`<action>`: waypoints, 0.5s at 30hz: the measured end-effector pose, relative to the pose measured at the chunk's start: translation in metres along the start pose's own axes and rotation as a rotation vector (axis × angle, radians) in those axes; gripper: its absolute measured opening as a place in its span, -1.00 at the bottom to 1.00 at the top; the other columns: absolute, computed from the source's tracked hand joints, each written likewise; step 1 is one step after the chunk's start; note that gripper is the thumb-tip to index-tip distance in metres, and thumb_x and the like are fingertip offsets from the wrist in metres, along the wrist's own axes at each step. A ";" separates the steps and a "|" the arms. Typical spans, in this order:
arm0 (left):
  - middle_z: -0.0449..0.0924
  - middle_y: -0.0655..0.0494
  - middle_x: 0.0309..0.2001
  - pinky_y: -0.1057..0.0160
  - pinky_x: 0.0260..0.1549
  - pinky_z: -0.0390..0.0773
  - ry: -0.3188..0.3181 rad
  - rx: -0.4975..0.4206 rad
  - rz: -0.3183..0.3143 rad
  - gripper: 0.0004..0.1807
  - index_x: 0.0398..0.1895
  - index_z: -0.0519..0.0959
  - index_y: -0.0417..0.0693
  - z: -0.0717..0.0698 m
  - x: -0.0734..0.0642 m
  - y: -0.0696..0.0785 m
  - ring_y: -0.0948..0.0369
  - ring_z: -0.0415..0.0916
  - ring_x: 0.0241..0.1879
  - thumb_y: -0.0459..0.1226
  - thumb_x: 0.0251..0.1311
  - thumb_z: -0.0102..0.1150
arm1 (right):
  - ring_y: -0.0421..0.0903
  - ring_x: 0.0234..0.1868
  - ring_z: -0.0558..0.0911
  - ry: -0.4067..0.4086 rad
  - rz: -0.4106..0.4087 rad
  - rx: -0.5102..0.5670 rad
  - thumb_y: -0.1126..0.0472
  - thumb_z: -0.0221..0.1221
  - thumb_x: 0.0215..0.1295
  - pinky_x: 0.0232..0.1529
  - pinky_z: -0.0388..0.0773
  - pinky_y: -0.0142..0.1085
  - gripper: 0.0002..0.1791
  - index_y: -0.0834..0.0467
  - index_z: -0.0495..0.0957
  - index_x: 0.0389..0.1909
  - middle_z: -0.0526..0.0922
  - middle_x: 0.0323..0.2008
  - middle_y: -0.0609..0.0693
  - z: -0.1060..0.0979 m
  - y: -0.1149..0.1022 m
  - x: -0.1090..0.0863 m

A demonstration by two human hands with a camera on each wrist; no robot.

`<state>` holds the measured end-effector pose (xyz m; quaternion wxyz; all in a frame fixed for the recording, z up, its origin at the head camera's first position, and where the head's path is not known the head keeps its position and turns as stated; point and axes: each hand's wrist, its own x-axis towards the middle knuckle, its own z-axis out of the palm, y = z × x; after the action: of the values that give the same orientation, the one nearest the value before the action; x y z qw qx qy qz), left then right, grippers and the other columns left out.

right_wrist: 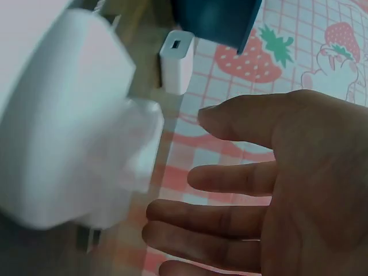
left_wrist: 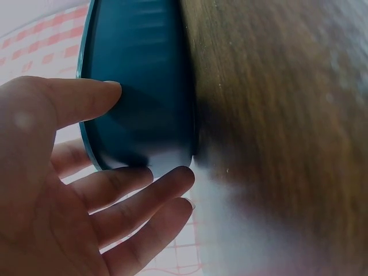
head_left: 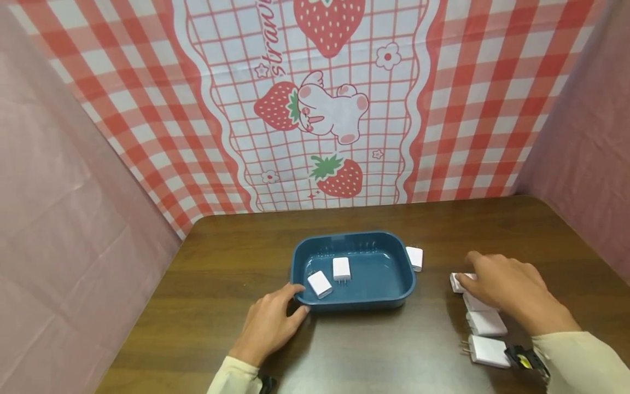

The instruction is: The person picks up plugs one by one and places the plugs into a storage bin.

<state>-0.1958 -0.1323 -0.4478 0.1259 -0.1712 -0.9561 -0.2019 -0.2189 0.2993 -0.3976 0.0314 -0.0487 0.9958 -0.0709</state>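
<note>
A dark blue tray (head_left: pixel 354 306) stands on the table with two white charger plugs inside: one tilted near the left end (head_left: pixel 320 284), the other (head_left: pixel 341 268) beside it. My left hand (head_left: pixel 268 323) holds the tray's near-left corner, thumb (left_wrist: pixel 95 103) on the outer wall and index finger over the rim. Over a row of several white charger plugs (head_left: pixel 487 323) at the right hovers my right hand (head_left: pixel 507 287). Its fingers (right_wrist: pixel 213 221) are spread apart with nothing between them, close to the row's farthest plug (head_left: pixel 458 283). My hand partly covers that plug and its neighbour.
One more white charger plug (head_left: pixel 415 258) lies just beyond the tray's right end. Behind the brown wooden table (head_left: pixel 211 295) hangs a red-and-white strawberry cloth (head_left: pixel 339 180). Pink cloth (head_left: pixel 74 219) hangs at both sides.
</note>
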 end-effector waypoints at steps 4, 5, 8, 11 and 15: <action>0.71 0.10 -0.03 -0.01 -0.33 0.60 -0.010 -0.005 0.000 -0.62 0.05 0.65 0.11 0.000 0.000 0.001 0.05 0.69 -0.20 -0.07 0.15 0.39 | 0.39 -0.22 0.62 -0.035 0.001 -0.006 -0.18 0.25 0.27 -0.44 0.46 0.22 -0.37 0.29 0.52 0.06 0.65 -0.14 0.34 0.004 0.011 -0.004; 0.71 0.10 -0.02 -0.01 -0.32 0.60 -0.010 -0.005 0.000 -0.62 0.05 0.65 0.11 0.000 0.000 0.001 0.05 0.69 -0.20 -0.08 0.15 0.39 | 0.38 -0.22 0.63 -0.043 0.000 -0.008 -0.19 0.25 0.27 -0.45 0.46 0.22 -0.39 0.28 0.52 0.04 0.65 -0.15 0.33 0.005 0.012 -0.005; 0.71 0.10 -0.03 -0.02 -0.32 0.60 -0.002 -0.007 -0.003 -0.62 0.05 0.65 0.11 0.000 0.000 0.000 0.04 0.69 -0.20 -0.08 0.15 0.39 | 0.37 -0.20 0.63 -0.057 0.005 -0.005 -0.20 0.24 0.28 -0.43 0.45 0.24 -0.39 0.27 0.52 0.02 0.65 -0.15 0.31 0.008 0.016 -0.008; 0.72 0.09 -0.05 -0.03 -0.33 0.60 0.005 -0.007 -0.004 -0.61 0.05 0.65 0.11 0.000 0.000 0.000 0.03 0.69 -0.20 -0.08 0.15 0.39 | 0.33 -0.19 0.64 -0.048 0.007 0.005 -0.20 0.25 0.27 -0.43 0.45 0.23 -0.41 0.24 0.54 0.00 0.66 -0.14 0.28 0.009 0.017 -0.010; 0.71 0.09 -0.02 -0.02 -0.34 0.60 -0.003 -0.012 0.005 -0.61 0.06 0.65 0.11 -0.001 0.000 0.001 0.03 0.69 -0.20 -0.08 0.15 0.39 | 0.30 -0.20 0.64 -0.057 0.012 0.024 -0.22 0.24 0.27 -0.44 0.44 0.21 -0.42 0.22 0.54 -0.02 0.66 -0.15 0.26 0.013 0.019 -0.013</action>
<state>-0.1954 -0.1320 -0.4471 0.1241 -0.1744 -0.9547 -0.2069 -0.2070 0.3175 -0.4119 0.0606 -0.0444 0.9939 -0.0813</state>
